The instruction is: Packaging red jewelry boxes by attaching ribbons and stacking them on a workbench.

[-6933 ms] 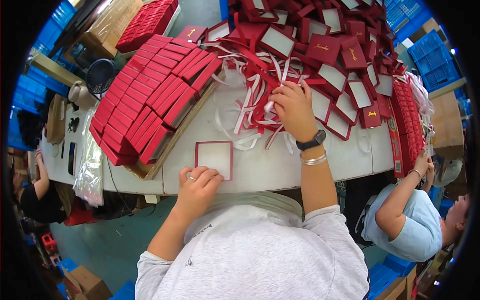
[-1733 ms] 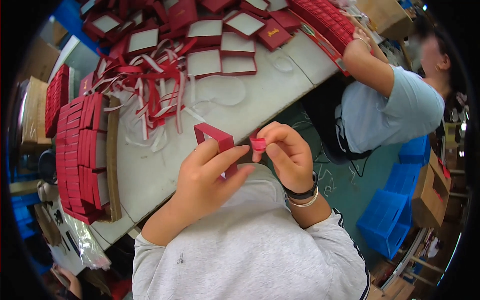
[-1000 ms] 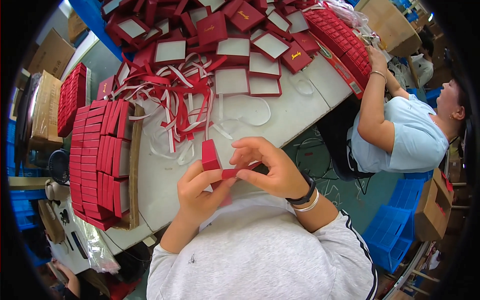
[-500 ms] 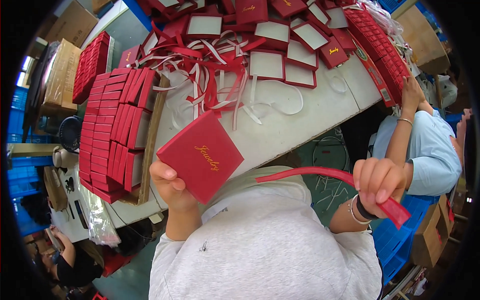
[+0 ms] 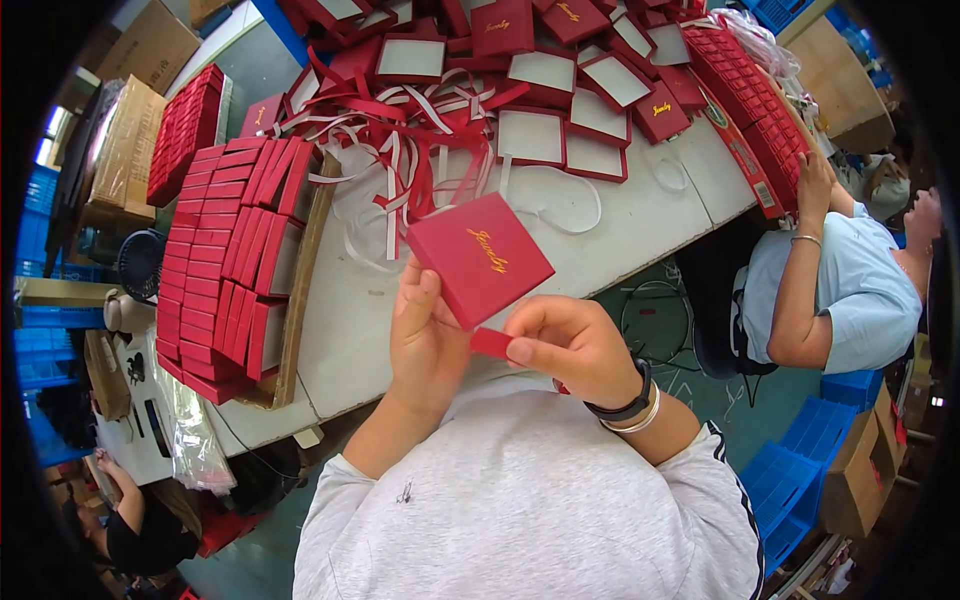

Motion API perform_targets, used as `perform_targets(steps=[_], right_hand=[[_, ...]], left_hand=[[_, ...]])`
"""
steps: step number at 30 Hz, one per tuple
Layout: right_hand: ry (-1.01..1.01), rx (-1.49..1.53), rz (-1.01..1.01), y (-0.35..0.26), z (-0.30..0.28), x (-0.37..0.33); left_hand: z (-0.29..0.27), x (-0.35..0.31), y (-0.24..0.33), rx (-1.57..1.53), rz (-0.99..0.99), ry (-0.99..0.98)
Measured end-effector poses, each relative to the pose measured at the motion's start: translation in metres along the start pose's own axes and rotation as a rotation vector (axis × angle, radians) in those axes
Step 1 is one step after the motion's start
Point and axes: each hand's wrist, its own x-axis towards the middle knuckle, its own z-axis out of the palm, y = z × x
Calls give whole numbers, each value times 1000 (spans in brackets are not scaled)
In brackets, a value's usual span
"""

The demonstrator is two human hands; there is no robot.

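Note:
My left hand (image 5: pixel 422 335) is closed on the lower left edge of a square red gift box (image 5: pixel 482 262) with slanted gold lettering on its face. It is held up in front of my chest, tilted on one corner. Just below that corner, my right hand (image 5: pixel 578 350) pinches a red ribbon (image 5: pixel 490 343) between thumb and fingers. The ribbon's short end reaches the box's lower corner; whether the two touch I cannot tell. Most of its length is hidden by my right hand.
Loose ribbons (image 5: pixel 430 190) in red and white lie tangled on the white table (image 5: pixel 350 330). Behind them is a heap of open red boxes (image 5: pixel 530 135) with white insides. Stacked red boxes (image 5: pixel 215 270) fill a cardboard tray at left. A co-worker (image 5: pixel 840 290) sits at right.
My left hand has carried the box right and slightly up. The right hand has come in from the far right, bringing the ribbon to the box's lower corner.

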Motion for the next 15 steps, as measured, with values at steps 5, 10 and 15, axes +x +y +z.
perform_targets(steps=[5, 10, 15], right_hand=[[250, -501, -213, 3, 8, 8], [335, -638, -164, -1, 12, 11], [377, -710, -165, -2, 10, 11]], left_hand=[[4, -10, 0, 17, 8, 19], [4, -13, 2, 65, 105, -37], [0, -15, 0, 131, 213, -69]])
